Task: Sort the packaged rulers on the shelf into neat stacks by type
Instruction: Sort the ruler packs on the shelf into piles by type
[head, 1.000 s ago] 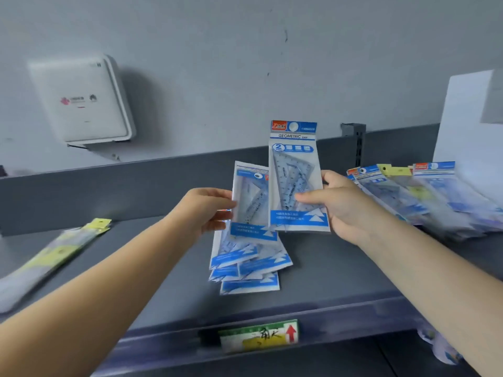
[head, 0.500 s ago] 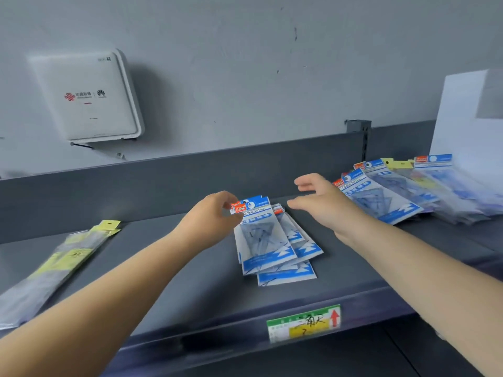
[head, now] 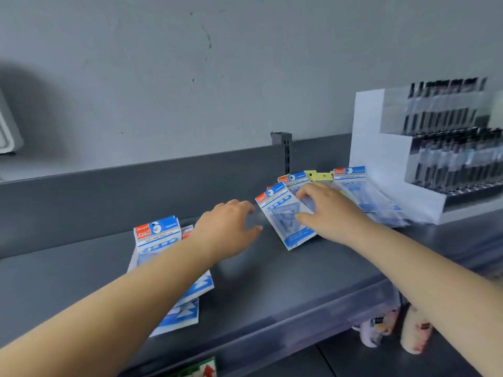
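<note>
Shelving of dark grey metal (head: pixel 272 284) is seen running across the view, with a raised back panel behind it and a grey wall above. At the far left edge, the corner of a white wall-mounted box (head: pixel 6 131) is cut off by the frame. On the left part of the shelf, a stack of blue-and-white packaged geometric ruler sets (head: pixel 160 240) is laid flat, partly fanned at its lower end and crossed by the left forearm. The left hand (head: pixel 227 229) is held just above the bare shelf between the two groups of packets, its fingers loosely spread and nothing gripped. To its right, a single blue-and-white ruler packet (head: pixel 283 221) is tilted up off the shelf and pinched by the right hand (head: pixel 332 213), thumb at the lower side and fingers curled over the top. Behind it, a looser pile of similar blue packets with a yellow-headed one (head: pixel 362 191) is spread against the back panel. At the far right, a white tiered display stand filled with dark pens (head: pixel 381 159) is set on the shelf. Below the shelf edge, patterned rolled items (head: pixel 413 336) are visible, blurred.
</note>
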`<move>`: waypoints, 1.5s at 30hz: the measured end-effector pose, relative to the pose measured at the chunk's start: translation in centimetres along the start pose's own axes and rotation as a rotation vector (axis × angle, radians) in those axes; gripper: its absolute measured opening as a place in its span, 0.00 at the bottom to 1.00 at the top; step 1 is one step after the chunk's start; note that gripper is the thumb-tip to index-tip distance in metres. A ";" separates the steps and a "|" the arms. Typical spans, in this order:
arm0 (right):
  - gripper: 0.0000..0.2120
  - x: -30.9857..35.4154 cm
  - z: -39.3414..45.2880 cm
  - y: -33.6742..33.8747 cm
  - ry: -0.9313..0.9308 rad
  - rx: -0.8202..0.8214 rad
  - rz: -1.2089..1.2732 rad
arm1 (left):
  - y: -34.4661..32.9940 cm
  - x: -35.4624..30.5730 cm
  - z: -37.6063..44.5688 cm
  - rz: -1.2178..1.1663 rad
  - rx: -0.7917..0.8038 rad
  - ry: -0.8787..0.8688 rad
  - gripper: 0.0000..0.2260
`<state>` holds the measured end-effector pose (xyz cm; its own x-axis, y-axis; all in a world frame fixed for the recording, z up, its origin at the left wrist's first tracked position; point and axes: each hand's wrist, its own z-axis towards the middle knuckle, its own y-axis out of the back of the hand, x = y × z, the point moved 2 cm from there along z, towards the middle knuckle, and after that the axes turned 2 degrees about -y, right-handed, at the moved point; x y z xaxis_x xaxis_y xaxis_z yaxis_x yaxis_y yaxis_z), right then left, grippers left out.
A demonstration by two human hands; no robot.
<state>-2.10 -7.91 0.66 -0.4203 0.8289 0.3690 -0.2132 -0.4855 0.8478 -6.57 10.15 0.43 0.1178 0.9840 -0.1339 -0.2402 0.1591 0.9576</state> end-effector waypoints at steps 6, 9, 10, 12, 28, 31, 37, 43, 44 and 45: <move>0.14 -7.9 1.3 2.1 -0.075 0.004 0.002 | -4.0 -3.5 4.5 -0.021 0.201 0.126 0.21; 0.16 -10.9 1.9 2.9 -0.111 0.013 -0.017 | -5.8 -4.8 6.0 -0.049 0.267 0.217 0.22; 0.16 -11.9 2.0 3.1 -0.133 0.013 -0.025 | -6.1 -5.3 6.4 -0.078 0.267 0.233 0.23; 0.16 -13.7 2.2 3.4 -0.187 0.024 -0.042 | -6.6 -6.2 7.0 -0.184 0.246 0.248 0.24; 0.28 -18.3 3.7 3.7 -0.249 0.034 0.395 | -6.4 -10.9 9.7 -0.364 0.053 0.233 0.24; 0.20 -17.9 3.7 3.6 -0.270 0.028 0.623 | -6.0 -10.2 10.2 -0.435 0.052 0.309 0.29; 0.15 -15.7 3.5 4.0 -0.293 0.038 0.880 | -5.3 -8.4 10.1 -0.787 0.033 0.441 0.28; 0.14 -10.4 3.4 3.0 -0.244 0.098 1.054 | -2.7 -5.6 8.0 -1.067 -0.159 0.419 0.12; 0.13 -9.3 3.4 2.7 -0.241 0.108 1.086 | -2.1 -4.8 7.4 -1.103 -0.181 0.429 0.14; 0.13 -8.1 3.3 2.4 -0.239 0.119 1.112 | -1.4 -4.0 6.6 -1.124 -0.204 0.441 0.14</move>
<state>3.74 -14.89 0.99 -0.1430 -0.0057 0.9897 0.2620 -0.9645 0.0323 -0.32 5.46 1.28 0.0297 0.2272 -0.9734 -0.3662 0.9086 0.2009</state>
